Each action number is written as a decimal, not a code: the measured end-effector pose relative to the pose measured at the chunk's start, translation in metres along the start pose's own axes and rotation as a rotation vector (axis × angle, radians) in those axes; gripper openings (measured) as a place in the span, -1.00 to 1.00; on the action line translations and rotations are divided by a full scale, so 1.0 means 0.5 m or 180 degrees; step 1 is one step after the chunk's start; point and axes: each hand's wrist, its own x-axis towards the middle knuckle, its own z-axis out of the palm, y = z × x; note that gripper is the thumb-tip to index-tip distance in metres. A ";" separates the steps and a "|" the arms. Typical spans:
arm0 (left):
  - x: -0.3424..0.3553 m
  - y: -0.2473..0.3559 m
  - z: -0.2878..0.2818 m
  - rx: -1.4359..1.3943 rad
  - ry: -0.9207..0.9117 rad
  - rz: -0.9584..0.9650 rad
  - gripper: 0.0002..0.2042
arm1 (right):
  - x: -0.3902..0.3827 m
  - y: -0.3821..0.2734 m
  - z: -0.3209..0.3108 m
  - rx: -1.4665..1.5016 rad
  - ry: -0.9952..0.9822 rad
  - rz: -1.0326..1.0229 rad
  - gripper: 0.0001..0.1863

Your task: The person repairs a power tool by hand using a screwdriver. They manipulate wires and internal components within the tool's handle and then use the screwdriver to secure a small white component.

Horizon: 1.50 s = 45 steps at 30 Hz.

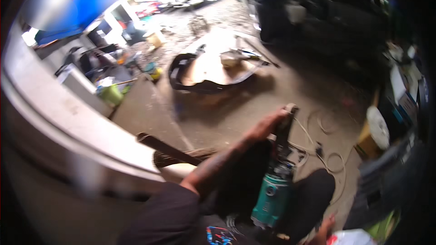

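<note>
My left hand [274, 122] reaches forward, its fingers closed around the far end of a belt sander's narrow arm. The belt sander [271, 199] has a teal motor body and stands upright between my legs, its belt arm pointing away from me. Motion blur softens the fingers at the tip. Low on the right, my right hand [323, 230] shows only in part. Its fingers look stretched out, and nothing can be seen in them. Close by it lies a white and red plastic bag [352, 237].
A pale cord [335, 156] loops over the floor to the right. Ahead lies a large curved black panel [213, 85]. A white round disc [378, 128] stands at right beside boxes. At left runs a white ledge [86, 113], with a green bucket [111, 94] beyond it.
</note>
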 end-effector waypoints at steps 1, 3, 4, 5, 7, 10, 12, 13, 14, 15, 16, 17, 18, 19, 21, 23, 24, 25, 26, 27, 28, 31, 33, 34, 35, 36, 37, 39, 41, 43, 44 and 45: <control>0.001 0.001 -0.006 -0.0271 -0.0118 -0.0084 -0.57 | 0.005 0.009 -0.004 0.0117 0.0110 -0.0099 -0.66; 0.010 -0.020 -0.031 -0.0460 -0.0246 0.0141 -0.56 | 0.008 -0.010 0.029 0.0481 0.0221 -0.0523 -0.70; 0.025 0.013 0.014 -0.0530 -0.0270 0.0270 -0.57 | 0.015 0.002 0.008 0.0748 0.0337 -0.0630 -0.71; 0.029 0.017 -0.003 -0.0576 -0.0510 0.0276 -0.59 | 0.026 -0.003 0.006 0.1593 -0.0046 -0.0761 -0.64; 0.019 -0.017 -0.032 -0.0542 -0.0589 0.0172 -0.60 | -0.049 -0.150 0.008 0.2766 -0.0511 -0.0238 -0.55; 0.036 -0.041 -0.003 -0.0464 -0.0380 0.0380 -0.65 | -0.053 -0.353 -0.123 0.3198 -0.0368 -0.0616 -0.60; 0.056 -0.056 0.047 -0.0182 -0.0508 0.0764 -0.69 | -0.032 -0.485 -0.276 0.2722 -0.0142 -0.1495 -0.61; 0.060 -0.057 0.070 -0.0118 -0.0550 0.0896 -0.70 | -0.029 -0.549 -0.349 0.2751 -0.0107 -0.1791 -0.60; 0.057 -0.046 0.095 -0.0160 -0.0546 0.0887 -0.71 | -0.030 -0.612 -0.415 0.2781 -0.0097 -0.2091 -0.60; 0.056 -0.042 0.115 -0.0226 -0.0551 0.0883 -0.72 | -0.033 -0.670 -0.476 0.2680 -0.0102 -0.2323 -0.59; 0.052 -0.036 0.130 -0.0278 -0.0539 0.0877 -0.73 | -0.042 -0.727 -0.530 0.2586 -0.0137 -0.2556 -0.59; 0.054 -0.037 0.147 -0.0488 -0.0587 0.0752 -0.74 | -0.056 -0.775 -0.589 0.1979 0.0000 -0.2862 -0.61; 0.053 -0.033 0.157 -0.0663 -0.0609 0.0621 -0.75 | -0.072 -0.823 -0.637 0.1399 0.0104 -0.3150 -0.62; 0.049 -0.027 0.172 -0.0875 -0.0634 0.0586 -0.76 | -0.098 -0.873 -0.675 0.1208 0.0127 -0.3303 -0.66; 0.044 -0.010 0.189 -0.0856 -0.0653 0.0606 -0.76 | -0.161 -0.966 -0.731 0.0544 0.0370 -0.3521 -0.72; 0.043 -0.005 0.199 -0.0722 -0.0646 0.0638 -0.76 | -0.202 -1.034 -0.764 -0.0580 0.0873 -0.3903 -0.77; 0.048 -0.014 0.203 -0.0774 -0.0681 0.0612 -0.76 | -0.220 -1.059 -0.766 -0.0901 0.0921 -0.4005 -0.78; 0.050 -0.022 0.191 -0.0719 -0.0633 0.0633 -0.77 | -0.226 -1.085 -0.760 -0.1044 0.0868 -0.4182 -0.78; 0.049 -0.029 0.183 -0.0665 -0.0583 0.0656 -0.77 | -0.229 -1.101 -0.754 -0.1187 0.0812 -0.4361 -0.78; 0.043 -0.023 0.178 -0.0691 -0.0562 0.0644 -0.77 | -0.229 -1.108 -0.747 -0.1207 0.0786 -0.4380 -0.78; 0.036 -0.016 0.173 -0.0558 -0.0483 0.0712 -0.77 | -0.228 -1.112 -0.740 -0.1202 0.0740 -0.4390 -0.78; 0.023 0.005 0.162 -0.0320 -0.0298 0.0873 -0.75 | -0.229 -1.117 -0.725 -0.1295 0.0718 -0.4473 -0.78; 0.020 0.007 0.158 -0.0296 -0.0256 0.0963 -0.73 | -0.229 -1.116 -0.710 -0.1295 0.0716 -0.4475 -0.77; 0.019 0.008 0.154 -0.0301 -0.0242 0.0958 -0.73 | -0.230 -1.118 -0.702 -0.1296 0.0704 -0.4487 -0.77; 0.017 0.009 0.151 -0.0232 -0.0269 0.0913 -0.73 | -0.232 -1.120 -0.695 -0.1340 0.0711 -0.4519 -0.76; 0.017 0.011 0.147 -0.0160 -0.0295 0.0875 -0.73 | -0.234 -1.125 -0.690 -0.1383 0.0724 -0.4555 -0.76; 0.017 0.010 0.146 -0.0165 -0.0286 0.0877 -0.73 | -0.235 -1.131 -0.687 -0.1407 0.0724 -0.4641 -0.76; 0.022 0.002 0.147 -0.0173 -0.0271 0.0973 -0.73 | -0.238 -1.139 -0.685 -0.1456 0.0724 -0.4704 -0.75; 0.023 -0.002 0.146 -0.0125 -0.0289 0.1070 -0.73 | -0.241 -1.146 -0.684 -0.1511 0.0722 -0.4764 -0.75; 0.023 -0.001 0.146 -0.0077 -0.0310 0.1164 -0.73 | -0.244 -1.153 -0.684 -0.1589 0.0698 -0.4772 -0.78; 0.021 0.002 0.145 -0.0078 -0.0329 0.1081 -0.73 | -0.245 -1.156 -0.683 -0.1598 0.0695 -0.4777 -0.78; 0.020 0.005 0.145 -0.0077 -0.0349 0.0998 -0.73 | -0.246 -1.159 -0.682 -0.1618 0.0714 -0.4803 -0.78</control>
